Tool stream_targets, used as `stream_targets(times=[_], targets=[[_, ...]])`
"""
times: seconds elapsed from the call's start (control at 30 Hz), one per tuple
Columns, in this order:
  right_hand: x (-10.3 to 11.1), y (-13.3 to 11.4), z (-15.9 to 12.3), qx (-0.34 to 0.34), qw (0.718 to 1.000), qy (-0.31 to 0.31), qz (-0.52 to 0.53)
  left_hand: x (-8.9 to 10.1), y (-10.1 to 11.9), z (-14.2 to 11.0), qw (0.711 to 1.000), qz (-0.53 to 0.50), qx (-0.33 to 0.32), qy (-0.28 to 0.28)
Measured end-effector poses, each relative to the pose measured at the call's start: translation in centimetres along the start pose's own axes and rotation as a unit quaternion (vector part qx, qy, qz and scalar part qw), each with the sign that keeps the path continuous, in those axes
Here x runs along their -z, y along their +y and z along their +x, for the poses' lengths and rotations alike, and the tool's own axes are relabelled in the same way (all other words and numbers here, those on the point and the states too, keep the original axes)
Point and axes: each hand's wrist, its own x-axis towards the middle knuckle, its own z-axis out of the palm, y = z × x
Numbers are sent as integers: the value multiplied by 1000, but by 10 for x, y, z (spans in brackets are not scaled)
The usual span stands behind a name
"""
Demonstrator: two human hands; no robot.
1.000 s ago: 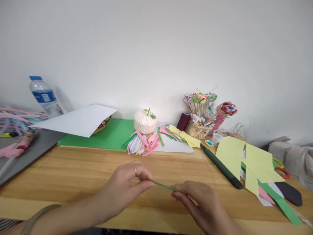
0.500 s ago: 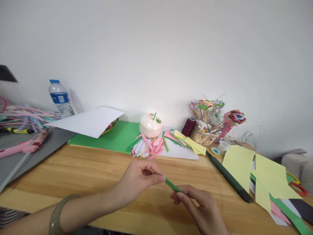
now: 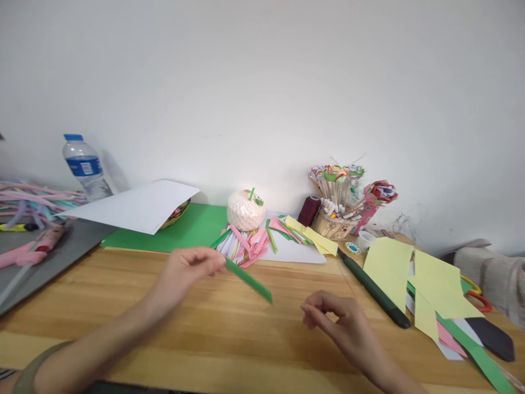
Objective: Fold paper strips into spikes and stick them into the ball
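My left hand [image 3: 186, 273] pinches one end of a narrow folded green paper strip [image 3: 250, 280], which slants down to the right above the table. My right hand [image 3: 342, 323] is apart from the strip, its fingers curled in with thumb and forefinger near together and nothing seen between them. Behind the strip lies a heap of pink and white paper strips [image 3: 250, 246] in front of a white textured ball-shaped object [image 3: 246, 210]. More green, pink and yellow strips [image 3: 301, 232] lie on white paper to its right.
A dark green pen-like tool [image 3: 375, 293] and yellow paper pieces [image 3: 389, 268] lie at the right. A basket of paper flowers [image 3: 334, 224] stands by the wall. At the left are a water bottle [image 3: 84, 167], a pink glue gun [image 3: 30, 251] and white paper [image 3: 135, 205].
My right hand has let go of the green strip and drawn slightly right. My left hand has moved left and up with the strip. The view has shifted a little to the right.
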Motion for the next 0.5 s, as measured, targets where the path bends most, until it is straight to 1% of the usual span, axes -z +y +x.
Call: stream_targets(times=[0.03,0.07,0.1,0.13,0.17,0.23,0.33,0.4,0.5], targets=[[3,5,4,-7,1000,1,-11,6,-4,6,997,19,-12,68],[5,10,8,-14,1000,0,-26,11,-9,12,990,57,-38,127],[6,14,13,-19,999,-3,-35,14,-15,18,978,114,-70,159],[7,19,18,-22,999,-6,-42,16,-22,24,973,137,-83,166],[7,22,23,-24,998,-8,-51,17,-28,29,970,153,-92,163],[5,28,33,-28,997,-12,-71,16,-40,36,968,195,-98,121],[2,32,43,-32,994,-15,-104,13,-53,39,959,261,-77,80],[1,36,48,-33,991,-15,-127,14,-58,37,952,289,-72,68],[1,44,59,-34,985,-10,-168,16,-59,35,946,308,-96,43]])
